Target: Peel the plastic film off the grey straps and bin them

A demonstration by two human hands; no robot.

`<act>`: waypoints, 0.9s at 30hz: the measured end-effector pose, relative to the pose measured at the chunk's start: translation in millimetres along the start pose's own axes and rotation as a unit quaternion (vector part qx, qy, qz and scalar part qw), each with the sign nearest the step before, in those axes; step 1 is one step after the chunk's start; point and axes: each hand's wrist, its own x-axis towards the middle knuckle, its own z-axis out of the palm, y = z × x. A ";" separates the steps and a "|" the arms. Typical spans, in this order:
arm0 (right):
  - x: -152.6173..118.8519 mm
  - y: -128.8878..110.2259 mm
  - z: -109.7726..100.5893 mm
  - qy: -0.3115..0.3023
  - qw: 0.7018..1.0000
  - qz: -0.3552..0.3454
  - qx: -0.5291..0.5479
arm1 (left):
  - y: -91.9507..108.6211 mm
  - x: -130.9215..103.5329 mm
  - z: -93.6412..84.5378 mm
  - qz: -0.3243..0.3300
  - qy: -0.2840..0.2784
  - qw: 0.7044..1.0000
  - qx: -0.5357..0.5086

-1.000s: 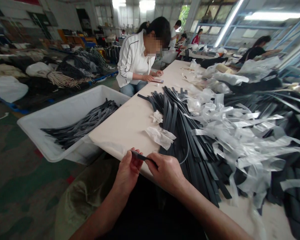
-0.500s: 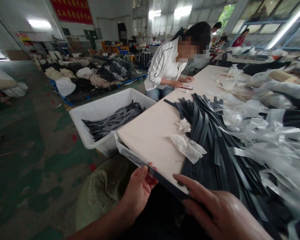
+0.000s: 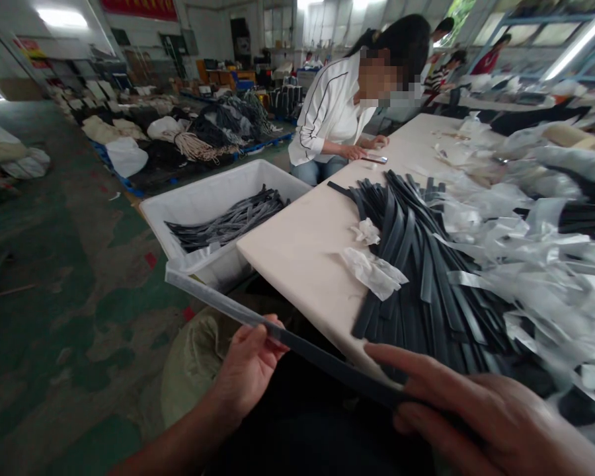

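Observation:
A long dark strip (image 3: pixel 334 367) stretches between my hands in front of the table edge. Pale, translucent film (image 3: pixel 208 301) covers its left end, which sticks out past my left hand toward the floor side. My left hand (image 3: pixel 248 370) pinches the strip between thumb and fingers. Farther along, my right hand (image 3: pixel 480 410) grips the strip's lower right part, with the index finger stretched along above it. A heap of similar dark strips (image 3: pixel 421 284) lies on the table beyond my right hand.
Crumpled white film (image 3: pixel 374 271) lies on the pale table (image 3: pixel 287 254), with more piled at right. A white bin (image 3: pixel 153 211) containing dark strips stands at left. Across the table, a person in a white jacket (image 3: pixel 322 99) leans over a phone (image 3: pixel 375 159). A sack (image 3: pixel 191 363) is below.
Both hands have spread apart along the strip, the left moving left and the right moving right. The film-covered end has shifted left, off the table corner.

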 end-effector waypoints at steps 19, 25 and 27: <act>25.9 -2.9 51.8 -0.062 0.997 0.022 0.046 | -52.0 3.3 -0.7 -0.130 -0.044 0.990 0.044; -34.1 2.9 5.0 -0.074 0.994 -0.058 -0.051 | -28.0 35.3 -8.1 -0.123 0.062 0.990 0.034; -50.3 2.3 -3.9 -0.045 0.991 -0.096 -0.086 | -24.6 39.6 -7.9 -0.132 0.079 0.987 0.042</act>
